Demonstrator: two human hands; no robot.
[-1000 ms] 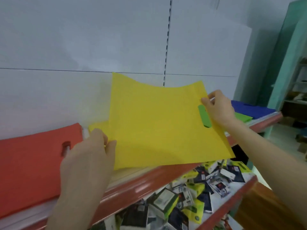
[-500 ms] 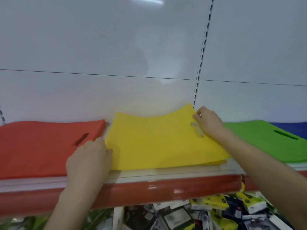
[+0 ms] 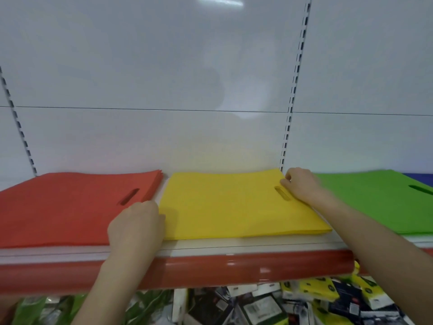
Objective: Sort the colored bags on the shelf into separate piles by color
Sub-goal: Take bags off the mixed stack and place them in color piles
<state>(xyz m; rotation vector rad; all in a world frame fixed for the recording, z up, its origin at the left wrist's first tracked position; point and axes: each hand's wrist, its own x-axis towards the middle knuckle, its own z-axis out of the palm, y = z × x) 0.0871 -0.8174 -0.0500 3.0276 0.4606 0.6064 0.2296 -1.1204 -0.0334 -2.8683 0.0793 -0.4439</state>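
A yellow bag pile (image 3: 225, 205) lies flat in the middle of the shelf (image 3: 210, 249), its handle slot near the right edge. My left hand (image 3: 136, 228) grips the pile's front left corner with curled fingers. My right hand (image 3: 302, 186) pinches the yellow bag's right edge beside the slot. A red bag pile (image 3: 65, 207) lies to the left, a green bag pile (image 3: 384, 198) to the right. A sliver of a blue bag (image 3: 421, 175) shows past the green one.
The shelf has a glossy red front lip (image 3: 234, 268) and a white back panel (image 3: 164, 90) with slotted uprights. A lower shelf holds several small boxed goods (image 3: 316, 299) and green packets (image 3: 42, 310).
The yellow bag came down from mid-air and now lies flat on the yellow pile between red and green. Both hands followed it down and stay at its edges.
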